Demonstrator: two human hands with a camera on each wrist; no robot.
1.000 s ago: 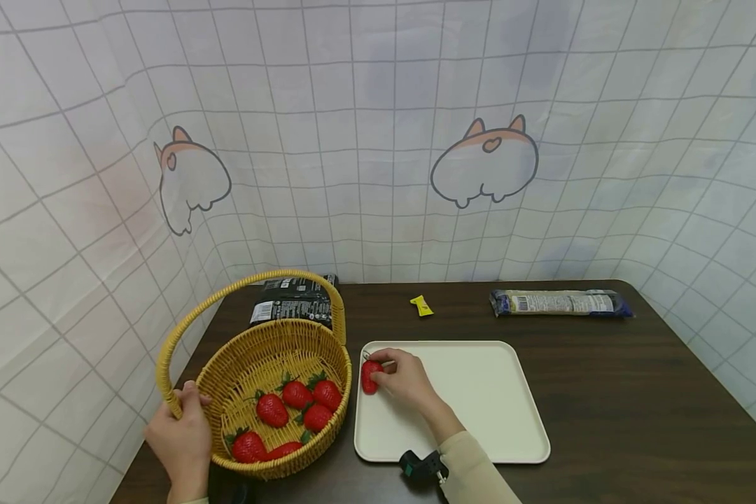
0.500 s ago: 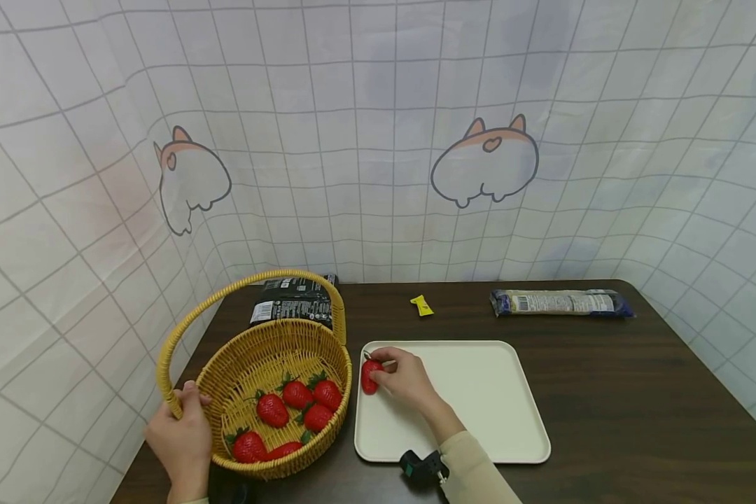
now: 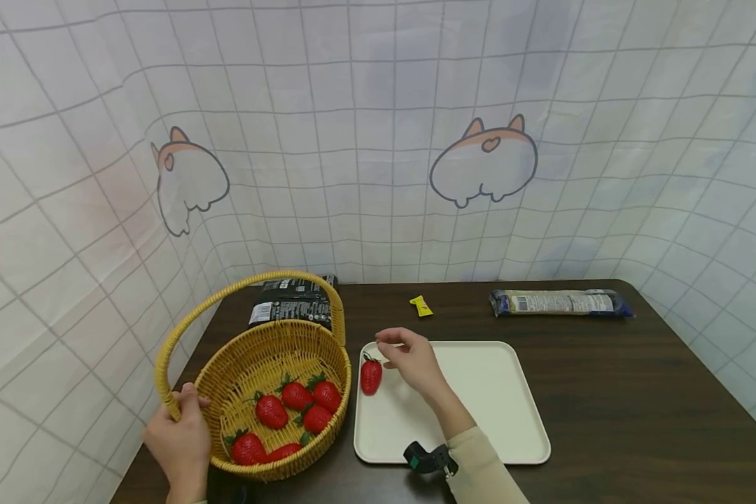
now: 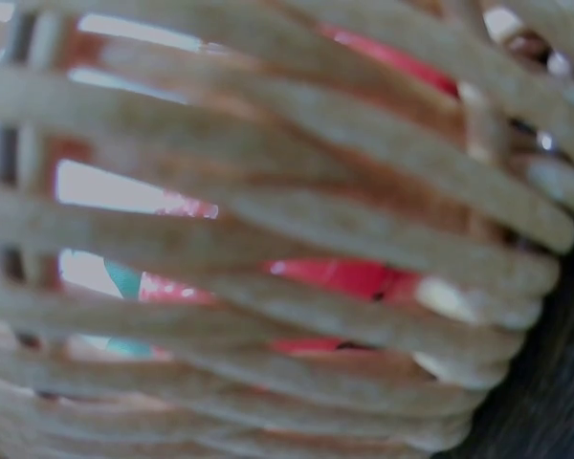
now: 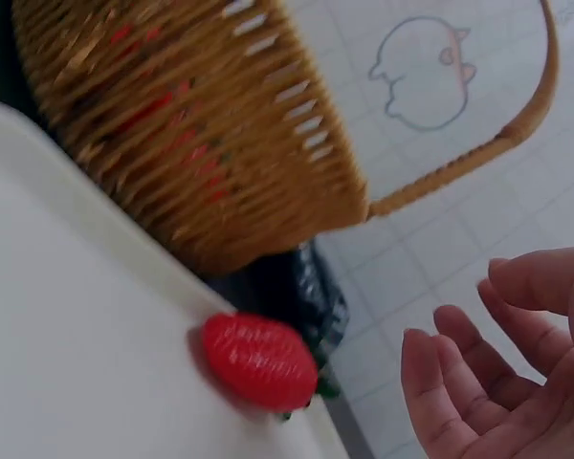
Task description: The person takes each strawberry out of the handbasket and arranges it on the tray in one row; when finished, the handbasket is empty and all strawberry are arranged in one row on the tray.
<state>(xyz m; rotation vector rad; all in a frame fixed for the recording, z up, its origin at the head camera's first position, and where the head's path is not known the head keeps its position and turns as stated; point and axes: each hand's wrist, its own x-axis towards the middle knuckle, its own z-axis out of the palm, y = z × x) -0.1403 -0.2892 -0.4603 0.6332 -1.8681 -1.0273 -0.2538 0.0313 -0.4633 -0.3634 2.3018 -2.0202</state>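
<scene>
A yellow wicker basket [image 3: 277, 343] stands tilted on the left, with several red strawberries [image 3: 271, 411] lying inside. My left hand [image 3: 179, 437] grips the lower left end of its arched handle. On the far left corner of a white tray [image 3: 466, 406] lies a single strawberry [image 3: 371, 376], its green leaves toward the back. My right hand [image 3: 416, 360] is just right of and above it, apart from it, fingers loosely bent and holding nothing; the right wrist view shows this hand [image 5: 517, 363] away from the fruit. Close wicker weave [image 4: 268, 220] fills the left wrist view.
Behind the basket lies a black packet [image 3: 292, 308]. A small yellow wrapped piece [image 3: 421, 306] sits beyond the tray, and a long clear package [image 3: 561, 302] lies at the back right. A white grid-patterned curtain [image 3: 378, 175] hangs behind the dark table [image 3: 642, 392].
My right hand has let go of the strawberry on the tray and lifted up and slightly right. The left hand still holds the basket handle.
</scene>
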